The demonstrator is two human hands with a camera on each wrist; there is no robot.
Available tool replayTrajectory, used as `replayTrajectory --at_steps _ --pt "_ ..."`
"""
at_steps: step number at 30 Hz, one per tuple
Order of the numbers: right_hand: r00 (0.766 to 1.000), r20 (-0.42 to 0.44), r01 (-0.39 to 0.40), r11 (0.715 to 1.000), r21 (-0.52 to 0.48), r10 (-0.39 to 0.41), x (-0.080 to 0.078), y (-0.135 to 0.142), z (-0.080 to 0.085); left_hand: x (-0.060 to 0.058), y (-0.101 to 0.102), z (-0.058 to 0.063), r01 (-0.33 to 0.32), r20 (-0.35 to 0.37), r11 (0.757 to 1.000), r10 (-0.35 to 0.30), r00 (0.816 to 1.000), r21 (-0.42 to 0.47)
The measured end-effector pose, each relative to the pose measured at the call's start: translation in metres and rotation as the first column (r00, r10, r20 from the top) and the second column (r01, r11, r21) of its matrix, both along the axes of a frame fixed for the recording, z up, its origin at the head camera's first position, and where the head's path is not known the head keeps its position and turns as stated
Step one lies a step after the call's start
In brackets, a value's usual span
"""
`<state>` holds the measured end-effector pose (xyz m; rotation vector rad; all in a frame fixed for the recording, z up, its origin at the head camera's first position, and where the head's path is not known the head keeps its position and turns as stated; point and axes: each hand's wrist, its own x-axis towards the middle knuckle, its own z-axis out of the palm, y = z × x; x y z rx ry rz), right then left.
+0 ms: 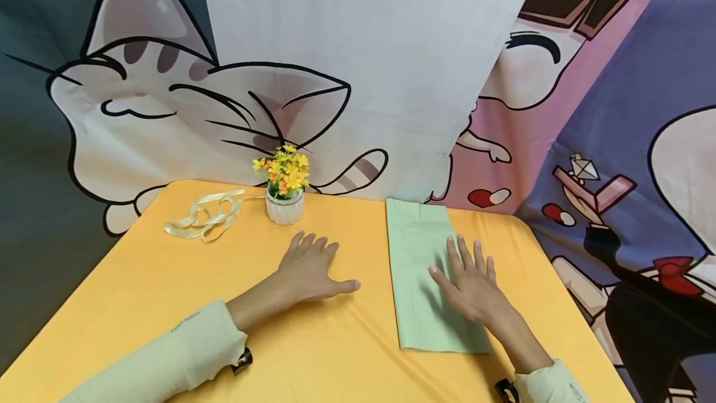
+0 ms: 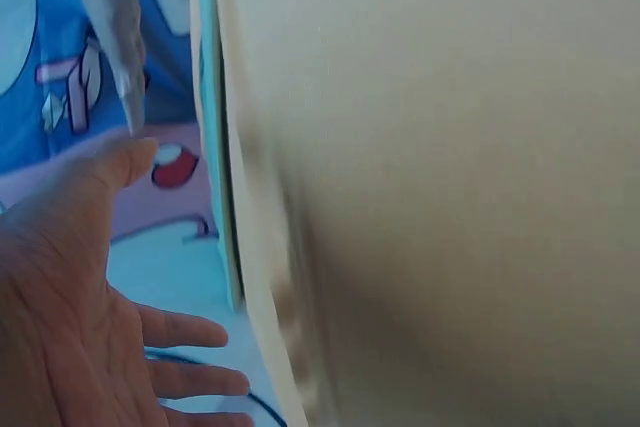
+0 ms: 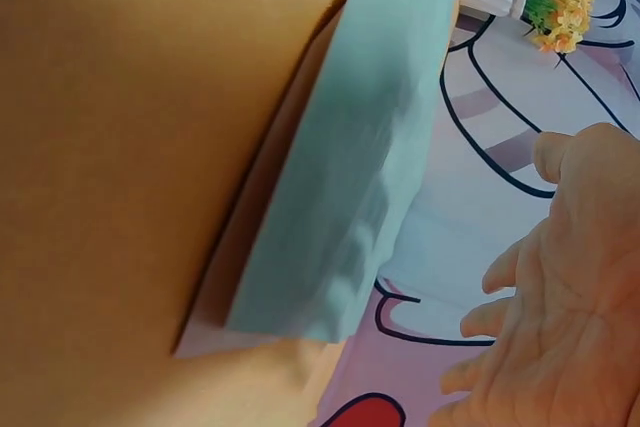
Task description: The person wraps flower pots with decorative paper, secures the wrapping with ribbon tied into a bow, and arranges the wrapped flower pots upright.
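A pale green sheet (image 1: 422, 291), apparently folded paper, lies lengthwise on the yellow-covered table (image 1: 335, 353). Above its right part hovers my right hand (image 1: 470, 288), fingers spread and holding nothing; its shadow falls on the sheet. In the right wrist view the palm (image 3: 565, 287) is apart from the green sheet (image 3: 335, 167), whose layers show along one edge. My left hand (image 1: 307, 272) is held over the yellow cloth left of the sheet, thumb out and fingers extended. The left wrist view shows that hand (image 2: 70, 297) empty, with a gap to the tabletop.
A small white pot with yellow and orange artificial flowers (image 1: 284, 182) stands near the table's back edge. Left of it lies a loosely coiled cream ribbon (image 1: 209, 216). Cartoon-printed cloth (image 1: 363, 30) hangs right behind the table and along its right side.
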<state>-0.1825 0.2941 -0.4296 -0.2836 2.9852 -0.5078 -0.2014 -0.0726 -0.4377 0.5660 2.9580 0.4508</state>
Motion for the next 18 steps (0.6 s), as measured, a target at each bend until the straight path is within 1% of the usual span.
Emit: replayTrajectory --at_steps 7,10,11,14,17,18 --pt "1.0 0.019 0.007 1.0 0.002 -0.007 0.0 0.005 -0.001 0.008 0.035 0.0 0.064 -0.038 0.995 -0.067 0.997 -0.08" --pt "1.0 0.026 0.008 1.0 0.003 -0.008 0.0 0.007 -0.003 0.01 0.052 0.001 0.103 -0.058 0.99 -0.109 0.992 -0.101" --pt "1.0 0.028 0.009 1.0 0.008 -0.01 0.0 0.008 -0.004 0.011 0.058 0.001 0.119 -0.075 0.986 -0.129 0.989 -0.115" --pt "0.999 0.043 0.012 1.0 0.011 -0.013 0.0 0.011 -0.006 0.014 0.077 0.002 0.169 -0.141 0.971 -0.193 0.971 -0.168" --pt "0.998 0.058 0.015 1.0 0.016 -0.016 0.001 0.012 -0.007 0.017 0.096 0.004 0.23 -0.214 0.952 -0.272 0.938 -0.203" --pt "0.998 0.062 0.015 1.0 0.017 -0.016 0.001 0.012 -0.007 0.018 0.102 0.006 0.255 -0.227 0.945 -0.299 0.927 -0.205"
